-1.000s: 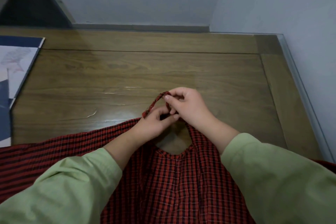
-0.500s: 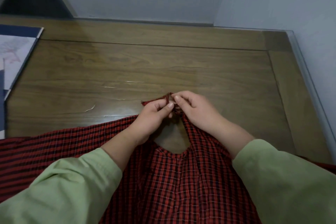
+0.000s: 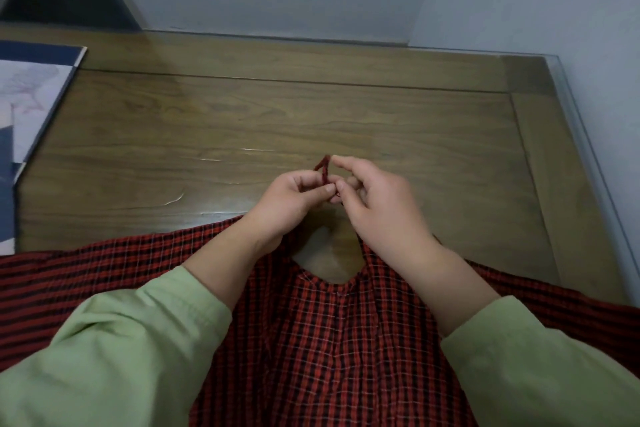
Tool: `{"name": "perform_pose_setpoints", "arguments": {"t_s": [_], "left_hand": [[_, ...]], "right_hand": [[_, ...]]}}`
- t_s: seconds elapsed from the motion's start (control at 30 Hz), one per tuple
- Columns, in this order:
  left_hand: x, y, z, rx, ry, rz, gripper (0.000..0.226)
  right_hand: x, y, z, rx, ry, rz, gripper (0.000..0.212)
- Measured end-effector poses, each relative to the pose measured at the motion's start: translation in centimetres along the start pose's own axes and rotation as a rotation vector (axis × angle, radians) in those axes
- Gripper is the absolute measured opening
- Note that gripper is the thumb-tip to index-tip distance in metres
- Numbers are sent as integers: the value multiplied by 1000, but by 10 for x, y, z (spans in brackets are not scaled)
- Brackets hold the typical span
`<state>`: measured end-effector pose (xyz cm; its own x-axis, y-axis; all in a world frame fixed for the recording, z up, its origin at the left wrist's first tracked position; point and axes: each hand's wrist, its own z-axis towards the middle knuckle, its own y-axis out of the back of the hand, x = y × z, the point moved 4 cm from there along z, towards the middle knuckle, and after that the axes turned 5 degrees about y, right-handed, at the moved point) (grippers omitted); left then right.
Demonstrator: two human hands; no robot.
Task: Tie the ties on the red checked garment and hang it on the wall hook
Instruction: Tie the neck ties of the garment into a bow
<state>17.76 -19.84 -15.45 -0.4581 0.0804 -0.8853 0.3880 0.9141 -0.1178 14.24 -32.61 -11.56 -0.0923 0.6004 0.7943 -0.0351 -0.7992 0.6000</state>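
Observation:
The red checked garment (image 3: 332, 340) lies flat across the near edge of the wooden table, its round neck opening facing away from me. Above that opening, my left hand (image 3: 287, 201) and my right hand (image 3: 374, 204) meet, both pinching the thin red ties (image 3: 324, 170). A short loop of tie stands up between the fingertips. The rest of the ties is hidden under my fingers. No wall hook is in view.
The wooden table (image 3: 277, 121) has a glass top whose edge runs along the right side (image 3: 588, 149), close to grey walls at the back and right. A blue and white printed sheet (image 3: 31, 107) lies at the left edge.
The loose tie end that stuck out to the left has been drawn in; a small upright loop now stands between my fingertips. Both hands have shifted slightly and my right fingers have spread.

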Motion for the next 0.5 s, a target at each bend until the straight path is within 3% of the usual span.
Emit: {"name": "perform_pose_setpoints", "arguments": {"t_s": [0.23,0.37,0.5], "left_hand": [[-3,3,-5,-52,10,37,12],[-5,2,-7,-111,-2,52,10],[-8,-2,-12,-144,-55,128,18]], "right_hand": [[3,-10,-22,83,-268,38,54],[3,-23,-37,111,-458,238,67],[-2,-31,-48,75,-523,325,61]]}}
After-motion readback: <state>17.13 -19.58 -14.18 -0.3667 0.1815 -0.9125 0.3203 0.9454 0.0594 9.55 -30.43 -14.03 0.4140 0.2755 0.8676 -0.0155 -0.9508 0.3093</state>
